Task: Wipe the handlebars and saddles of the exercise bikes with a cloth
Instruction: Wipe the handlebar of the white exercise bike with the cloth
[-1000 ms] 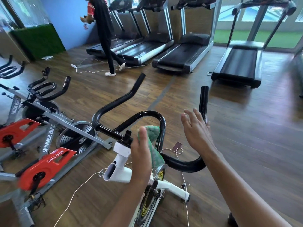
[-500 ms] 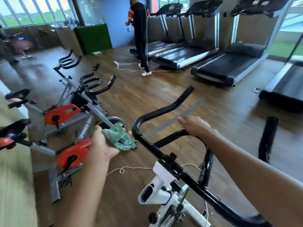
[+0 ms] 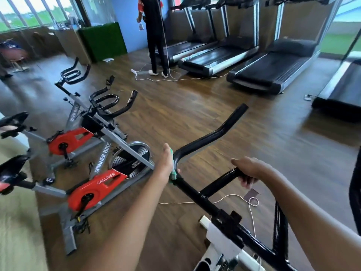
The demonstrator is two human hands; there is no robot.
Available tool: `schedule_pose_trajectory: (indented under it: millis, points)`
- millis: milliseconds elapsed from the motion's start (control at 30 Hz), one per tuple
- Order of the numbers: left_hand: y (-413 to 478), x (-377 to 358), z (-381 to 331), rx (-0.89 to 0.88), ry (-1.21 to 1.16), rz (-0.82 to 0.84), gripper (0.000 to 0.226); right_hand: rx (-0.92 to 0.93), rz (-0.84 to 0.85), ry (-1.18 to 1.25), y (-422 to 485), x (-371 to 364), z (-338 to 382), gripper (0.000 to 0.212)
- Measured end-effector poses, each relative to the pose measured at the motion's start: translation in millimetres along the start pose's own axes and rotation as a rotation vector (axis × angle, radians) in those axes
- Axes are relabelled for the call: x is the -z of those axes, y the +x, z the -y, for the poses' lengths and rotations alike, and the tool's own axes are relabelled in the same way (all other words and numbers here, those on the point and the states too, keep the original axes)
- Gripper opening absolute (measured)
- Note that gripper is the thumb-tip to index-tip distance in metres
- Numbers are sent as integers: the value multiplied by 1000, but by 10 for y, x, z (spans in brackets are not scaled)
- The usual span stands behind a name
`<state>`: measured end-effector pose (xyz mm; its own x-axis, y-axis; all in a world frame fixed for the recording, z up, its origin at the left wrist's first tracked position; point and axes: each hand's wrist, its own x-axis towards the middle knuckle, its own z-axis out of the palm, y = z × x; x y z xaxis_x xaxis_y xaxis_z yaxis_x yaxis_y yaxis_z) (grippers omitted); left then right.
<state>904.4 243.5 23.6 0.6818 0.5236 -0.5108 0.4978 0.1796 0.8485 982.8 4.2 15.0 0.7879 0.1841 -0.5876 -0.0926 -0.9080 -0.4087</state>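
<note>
At nearest bike: left hand (image 3: 167, 163) clamps cloth (image 3: 172, 173) on handlebar (image 3: 207, 137); right hand (image 3: 249, 169) fingers curled around inner bar; 2 bikes (image 3: 88, 192) seemingly left.

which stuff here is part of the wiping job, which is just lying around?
Job: cloth, left hand, right hand, handlebar, red bikes, saddles.
Lying about: treadmills, floor cable, green box.
</note>
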Motion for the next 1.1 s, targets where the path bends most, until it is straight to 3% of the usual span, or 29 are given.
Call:
schedule_pose_trajectory:
  millis: [100,200,333,467,600,767,967,1100]
  points:
    - [-2,18,36,-173,392,-72,66,11,-57,-55,-63,17,-11,66]
    - [27,57,69,-204,515,-73,67,3,-130,-128,-102,7,-1,64]
    - [274,-196,-350,-225,818,108,76,44,-236,-159,-136,-16,-9,59]
    - [516,-730,-581,-408,1117,239,81,101,-304,-201,-188,-53,22,49]
    - [688,-1325,-714,-556,1051,299,82,100,-330,-198,-195,-7,59,54]
    - [675,-1946,-1022,-613,527,490,72,106,-329,-194,-180,-2,54,54]
    - [668,-2046,-1021,-1011,614,418,37,116,-354,-188,-172,-19,41,54]
    - [800,-1921,-785,-1133,790,320,60,103,-355,-178,-175,-13,56,54]
